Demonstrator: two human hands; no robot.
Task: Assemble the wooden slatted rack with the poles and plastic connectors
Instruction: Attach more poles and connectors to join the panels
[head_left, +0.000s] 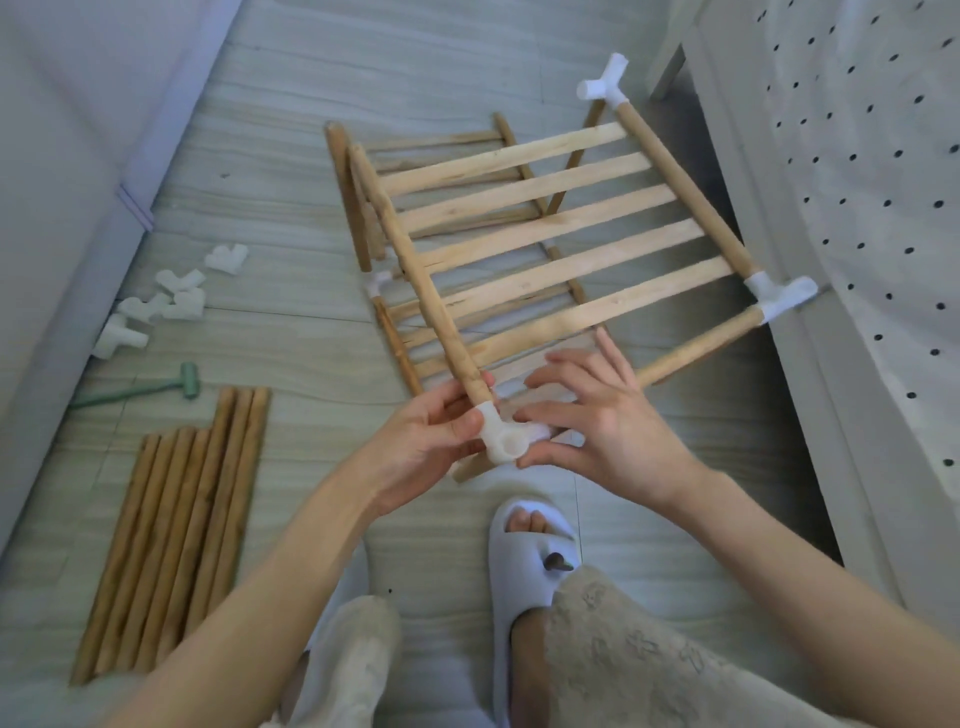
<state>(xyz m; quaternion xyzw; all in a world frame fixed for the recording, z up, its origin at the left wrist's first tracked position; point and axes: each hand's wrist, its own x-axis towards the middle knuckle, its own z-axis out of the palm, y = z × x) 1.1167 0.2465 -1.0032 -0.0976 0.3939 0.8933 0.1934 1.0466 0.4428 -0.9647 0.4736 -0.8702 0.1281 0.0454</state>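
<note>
A slatted rack panel (550, 234) is held tilted above the floor (291, 130), with white connectors (774, 293) on its far rail. At its near corner the left hand (431, 431) grips the rail end and a white corner connector (501, 441), while the right hand (597, 431) touches that connector with spread fingers (566, 361). Another slatted panel (441, 156) lies beneath. Loose poles (176, 519) lie toward the floor's near left, with spare connectors (156, 306) and a green mallet (150, 389) beyond them.
</note>
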